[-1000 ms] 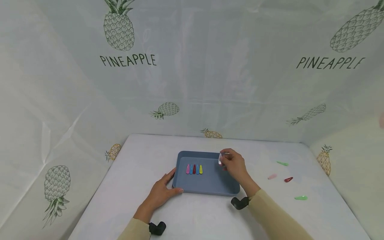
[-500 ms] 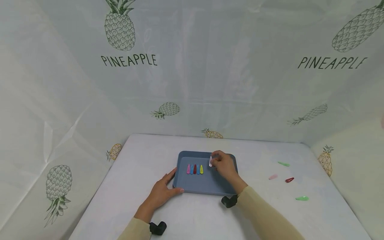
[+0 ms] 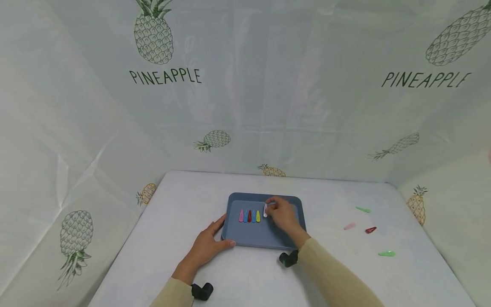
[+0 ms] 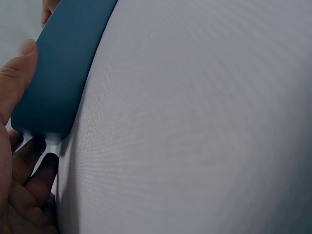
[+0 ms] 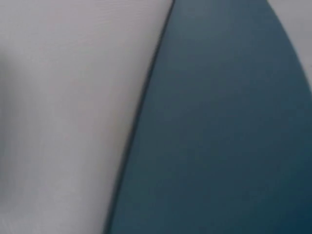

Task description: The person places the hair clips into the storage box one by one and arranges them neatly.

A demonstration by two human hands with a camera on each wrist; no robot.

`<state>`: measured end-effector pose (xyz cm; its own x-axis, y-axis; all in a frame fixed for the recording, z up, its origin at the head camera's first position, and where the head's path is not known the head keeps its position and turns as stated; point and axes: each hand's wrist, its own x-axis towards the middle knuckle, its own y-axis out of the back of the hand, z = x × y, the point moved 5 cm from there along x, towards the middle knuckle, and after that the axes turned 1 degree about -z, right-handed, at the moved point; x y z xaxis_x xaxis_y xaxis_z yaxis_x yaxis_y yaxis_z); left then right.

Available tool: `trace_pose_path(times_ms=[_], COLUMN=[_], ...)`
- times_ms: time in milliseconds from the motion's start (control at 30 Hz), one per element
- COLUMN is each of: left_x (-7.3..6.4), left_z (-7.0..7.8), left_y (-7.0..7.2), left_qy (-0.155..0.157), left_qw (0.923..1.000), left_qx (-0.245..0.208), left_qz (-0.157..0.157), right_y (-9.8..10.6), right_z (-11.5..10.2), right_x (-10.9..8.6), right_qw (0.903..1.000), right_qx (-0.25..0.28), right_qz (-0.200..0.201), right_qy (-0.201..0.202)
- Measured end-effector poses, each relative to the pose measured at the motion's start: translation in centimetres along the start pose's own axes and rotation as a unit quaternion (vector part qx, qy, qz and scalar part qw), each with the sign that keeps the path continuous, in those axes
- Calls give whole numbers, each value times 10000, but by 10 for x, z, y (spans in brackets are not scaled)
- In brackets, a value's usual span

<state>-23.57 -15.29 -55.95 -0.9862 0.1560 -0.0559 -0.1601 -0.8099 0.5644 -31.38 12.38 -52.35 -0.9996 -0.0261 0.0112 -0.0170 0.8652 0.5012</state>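
A blue-grey tray [image 3: 249, 241] lies on the table, with a row of several snap hair clips in it: a pink clip [image 3: 241, 215], two blue ones, a dark red clip [image 3: 249, 215] and a yellow clip [image 3: 258, 216]. My right hand [image 3: 281, 214] pinches a white hair clip [image 3: 265, 210] between thumb and fingers, low over the tray, just right of the yellow one. At the tray's near left corner, my left hand [image 3: 207, 247] rests with spread fingers along the left side and its thumb [image 4: 24, 61] against the front wall. The right wrist view shows only tray and cloth.
To the right of the tray, loose hair clips lie on the white table: a green clip [image 3: 362, 209], a pale pink clip [image 3: 349, 226], a red clip [image 3: 370, 230] and another green clip [image 3: 386, 253]. A pineapple-print sheet [image 3: 276, 106] hangs behind.
My right hand has carried the white hair clip leftward and down across the tray, close to the yellow clip. The left hand has stayed at the tray's corner.
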Motion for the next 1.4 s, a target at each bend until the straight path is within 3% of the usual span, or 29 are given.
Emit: trace_pose_path(times_ms=[500,733,1400], left_x=[0,0,-1], left_z=[2,3,4], left_y=[0,0,0], left_qy=[-13,-15,81], left_qw=[9999,9999,10000], left_qx=[120,106,32], left_qz=[-9,-14,-39], right_y=[-10,-12,-17], right_z=[2,0,2], right_x=[-4,-4,-4], right_qw=[9981,9965,9922], right_qx=[-594,-718,-1201], right_qz=[-28,1,-107], right_qy=[144,437,324])
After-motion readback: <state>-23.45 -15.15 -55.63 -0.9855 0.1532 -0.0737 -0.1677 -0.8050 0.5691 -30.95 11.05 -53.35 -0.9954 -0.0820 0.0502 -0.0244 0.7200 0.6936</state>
